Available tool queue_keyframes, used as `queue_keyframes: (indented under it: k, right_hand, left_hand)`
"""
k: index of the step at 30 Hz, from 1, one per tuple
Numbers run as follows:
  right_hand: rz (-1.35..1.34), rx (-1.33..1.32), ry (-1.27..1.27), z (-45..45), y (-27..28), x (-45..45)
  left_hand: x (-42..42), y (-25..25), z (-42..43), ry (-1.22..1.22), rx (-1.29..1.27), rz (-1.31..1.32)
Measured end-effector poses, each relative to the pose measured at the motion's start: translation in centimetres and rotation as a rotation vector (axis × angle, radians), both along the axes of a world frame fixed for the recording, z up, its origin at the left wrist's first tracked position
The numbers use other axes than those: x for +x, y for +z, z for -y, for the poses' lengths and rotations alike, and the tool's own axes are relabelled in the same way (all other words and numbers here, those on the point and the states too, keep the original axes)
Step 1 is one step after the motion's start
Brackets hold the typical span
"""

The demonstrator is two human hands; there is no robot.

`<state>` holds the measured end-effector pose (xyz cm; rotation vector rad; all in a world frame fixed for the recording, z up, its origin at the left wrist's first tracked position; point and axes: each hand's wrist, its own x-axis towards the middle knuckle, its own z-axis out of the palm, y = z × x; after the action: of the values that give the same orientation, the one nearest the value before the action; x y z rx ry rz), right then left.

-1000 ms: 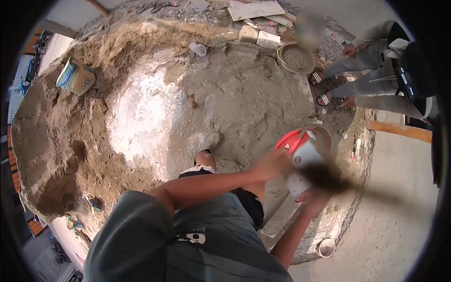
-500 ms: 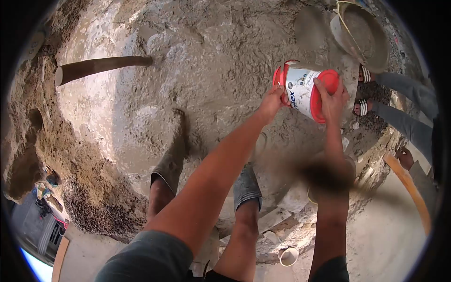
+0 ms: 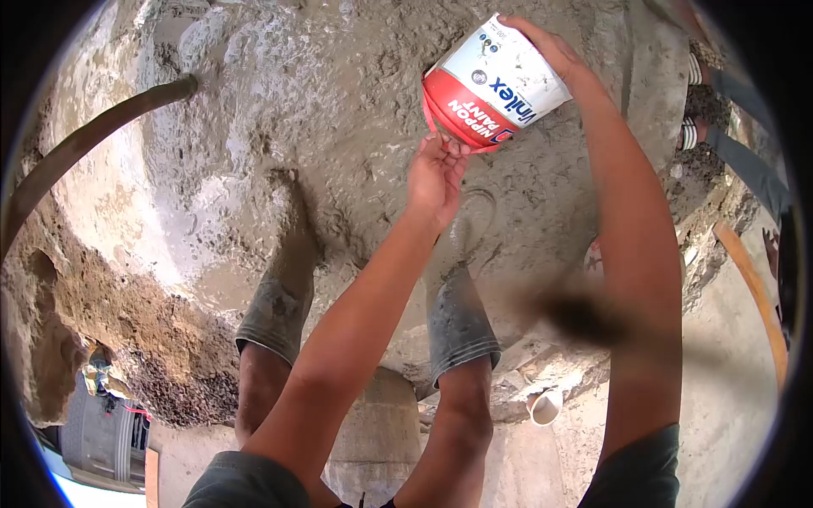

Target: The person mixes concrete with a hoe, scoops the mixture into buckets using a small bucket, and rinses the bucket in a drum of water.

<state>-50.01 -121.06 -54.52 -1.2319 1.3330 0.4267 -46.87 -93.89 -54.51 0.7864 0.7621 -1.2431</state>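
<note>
Both my hands hold a white and red paint bucket (image 3: pixel 508 76) above the wet mortar (image 3: pixel 364 127). It is tilted, with its printed side facing me; its contents are out of sight. At the red end, the fingers of my left hand (image 3: pixel 439 173) are closed on the thin red strip at the edge. My right hand (image 3: pixel 550 51) grips the opposite white end, its fingers partly hidden behind the bucket. Below, my two legs stand in the mortar in muddy grey boots (image 3: pixel 284 296).
A long curved handle (image 3: pixel 102 123) rises from the mortar at the left. Another person's feet (image 3: pixel 690 131) in striped sandals are at the right edge. A white cup (image 3: pixel 544 406) lies near the front, and a curved wooden strip (image 3: pixel 754 292) stands right. A dark blur covers part of the view.
The bucket has moved up and left and turned so its printed red band shows. My right hand has shifted to its upper end. The view has shifted, and the rope-handled bucket has left it.
</note>
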Motion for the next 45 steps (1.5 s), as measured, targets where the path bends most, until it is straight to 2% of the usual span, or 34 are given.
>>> queue_keyframes:
  k: [2,4,5,7,8,11,14,17,19,21,24,27,30,32,33,35,37,38,41,45]
  right_hand:
    - [0.008,-0.044,0.103,-2.4,-0.5,1.0]
    - [0.037,0.071,0.082,-5.7,-0.8,2.1]
    - [-0.018,0.007,0.183,-7.4,-2.1,2.5]
    - [0.092,0.031,0.165,-11.0,-5.5,2.2]
    - [0.013,-0.012,0.245,-12.7,-6.9,2.4]
    - [0.047,0.2,0.203,-16.2,-7.1,1.4]
    - [0.078,0.512,0.067,-19.8,-8.3,-1.5]
    - [0.172,1.027,-0.347,-25.8,-11.8,-6.4]
    - [0.228,1.097,-0.524,-27.2,-7.0,-9.1]
    - [0.279,1.045,-0.68,-30.5,-4.6,-12.1]
    - [0.437,1.078,-1.08,-34.8,0.3,-16.4]
    - [0.655,0.984,-1.412,-35.7,6.8,-19.1]
    - [1.019,0.866,-1.617,-34.4,12.1,-20.7]
    - [1.278,0.833,-1.74,-31.9,17.4,-21.9]
    - [1.25,0.795,-1.801,-32.3,18.1,-23.2]
    - [1.203,0.727,-1.923,-34.2,17.7,-26.8]
    - [1.065,0.505,-1.847,-35.4,18.2,-30.1]
    - [0.991,0.491,-1.813,-35.6,18.6,-31.3]
    - [0.879,0.477,-1.782,-35.4,20.1,-33.5]
    - [0.895,0.508,-1.882,-35.2,22.1,-34.0]
  left_hand:
    - [-0.1,-0.2,-3.6,0.027,0.038,0.002]
    - [-0.2,0.4,-8.0,0.049,0.102,0.008]
    - [-0.2,0.7,-9.9,0.058,0.121,0.015]
    - [0.0,2.3,-12.3,0.049,0.236,-0.001]
    - [-0.2,2.8,-12.8,0.037,0.255,0.003]
    - [-0.6,4.9,-15.1,-0.015,0.334,0.034]
    - [-1.5,8.7,-15.5,-0.107,0.324,0.088]
    - [-2.1,14.7,-13.7,-0.275,0.363,0.198]
    - [-2.7,18.8,-13.1,-0.445,0.422,0.233]
    - [-3.3,22.9,-12.4,-0.655,0.45,0.313]
    - [-3.8,29.6,-12.6,-1.033,0.324,0.494]
    - [-3.1,36.3,-10.4,-1.574,0.209,0.676]
    - [-3.9,42.1,-6.6,-1.821,0.074,0.855]
    - [-5.7,45.7,-4.5,-1.792,-0.071,1.071]
    - [-6.6,47.2,-3.3,-1.768,-0.158,1.163]
    - [-8.7,49.9,-1.2,-1.8,-0.438,1.14]
    - [-11.0,52.6,0.1,-1.835,-0.655,1.062]
    - [-12.4,53.7,0.2,-1.747,-0.718,1.066]
    - [-15.6,55.8,3.6,-1.462,-1.317,1.456]
    - [-18.0,57.1,4.9,-1.546,-1.338,1.299]
